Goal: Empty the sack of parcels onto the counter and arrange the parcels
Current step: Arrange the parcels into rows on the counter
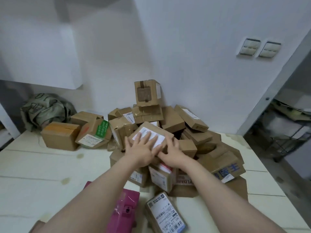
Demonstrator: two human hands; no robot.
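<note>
- Flat and spread, left hand (143, 147) presses the labelled cardboard box (154, 128) atop the parcel pile (193, 137); right hand (170, 153) curls round its near right end.
- Box looks stiff and light, so it is probably best lifted by opposite ends.
- Crumpled sack (43, 110) lies back-left on the counter (42, 165).

Two arms of the person show. The left forearm (94, 195) is bare along its whole visible length, broad at the near edge of the view and narrowing toward the wrist. The right forearm (218, 190) is bare too and tapers the same way. The left hand (143, 148) and the right hand (170, 154) are bare. Their fingernails are too blurred to make out. A brownish patch (37, 227) at the near left edge, beside the left forearm, may or may not be clothing.
</note>
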